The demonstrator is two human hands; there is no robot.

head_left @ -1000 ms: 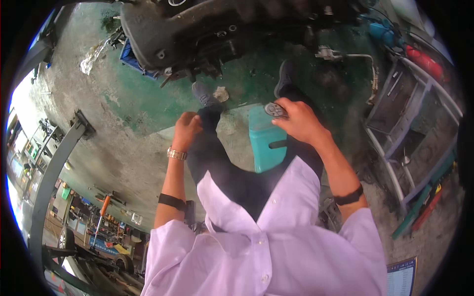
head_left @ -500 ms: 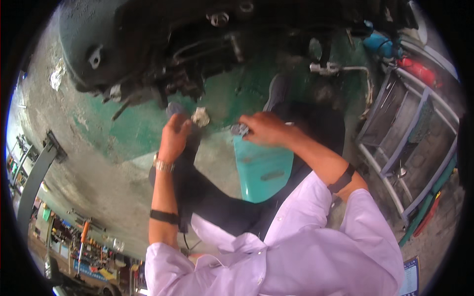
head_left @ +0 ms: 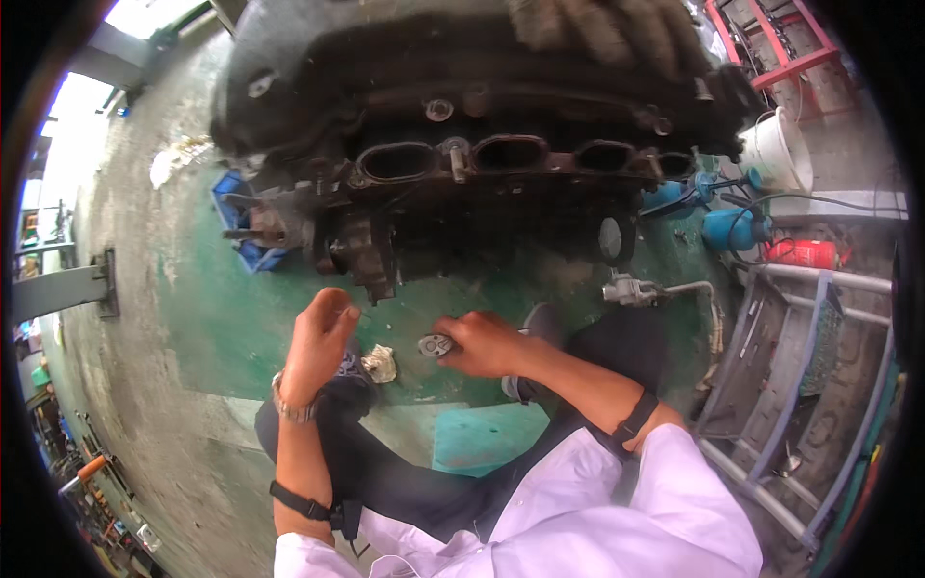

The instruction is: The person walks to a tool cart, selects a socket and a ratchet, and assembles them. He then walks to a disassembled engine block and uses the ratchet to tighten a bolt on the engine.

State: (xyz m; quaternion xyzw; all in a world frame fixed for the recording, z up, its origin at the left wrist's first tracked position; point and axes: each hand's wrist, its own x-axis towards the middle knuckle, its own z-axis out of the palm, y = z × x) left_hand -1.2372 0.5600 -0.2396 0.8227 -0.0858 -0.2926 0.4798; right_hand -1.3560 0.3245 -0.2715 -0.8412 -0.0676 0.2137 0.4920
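A dark engine with a row of oval ports fills the upper middle, in front of me. My right hand is closed round a ratchet wrench, whose round metal head sticks out to the left of the fingers. Below the engine's lower left side is my left hand, its fingers curled in and thumb up; whatever it may hold is hidden. Both hands are apart from the engine. A crumpled pale rag or paper lies on the floor between them.
A work glove rests on the engine. Blue tray behind its left end. At right stand a grey metal frame, a red cylinder, blue jacks and a white bucket. A turquoise stool is between my legs.
The view has tilted up, so more of the engine and its ports shows. Both hands now appear lower relative to the engine. The ratchet wrench stays in my right hand.
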